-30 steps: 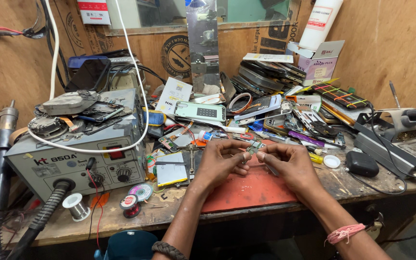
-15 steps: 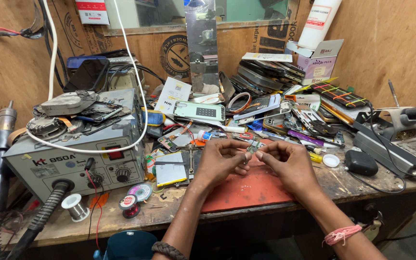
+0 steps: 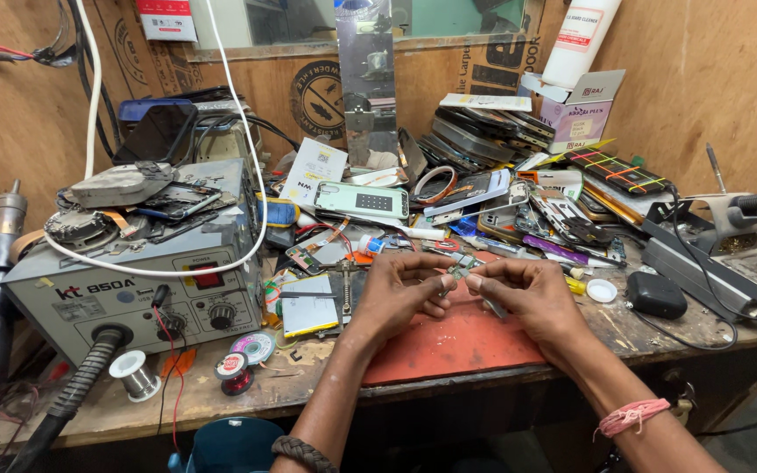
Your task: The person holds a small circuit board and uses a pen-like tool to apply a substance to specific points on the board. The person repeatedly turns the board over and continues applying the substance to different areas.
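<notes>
Two bare hands meet over the middle of a crowded wooden worktop [image 3: 659, 328], which carries everything else. Largest on it is the grey hot-air rework station [image 3: 133, 276] at the left, with its black hose [image 3: 63, 403] hanging over the near edge, probably so the nozzle stays within reach. Far behind, a pile of phone parts and screens [image 3: 484, 131] leans against the wall. Under the hands lies a red mat [image 3: 449, 342], likely there to protect the wood and keep tiny parts visible. A black pouch-like object [image 3: 656, 294] sits to the right, and small wire spools [image 3: 137, 375] stand near the left front edge.

The left hand [image 3: 396, 298] and right hand [image 3: 527, 298] pinch between them a small metal component [image 3: 459, 274], held just above the mat. The fingers [image 3: 435, 282] of both hands are narrow, closed on this piece from both sides, apparently to steady it for close looking.
</notes>
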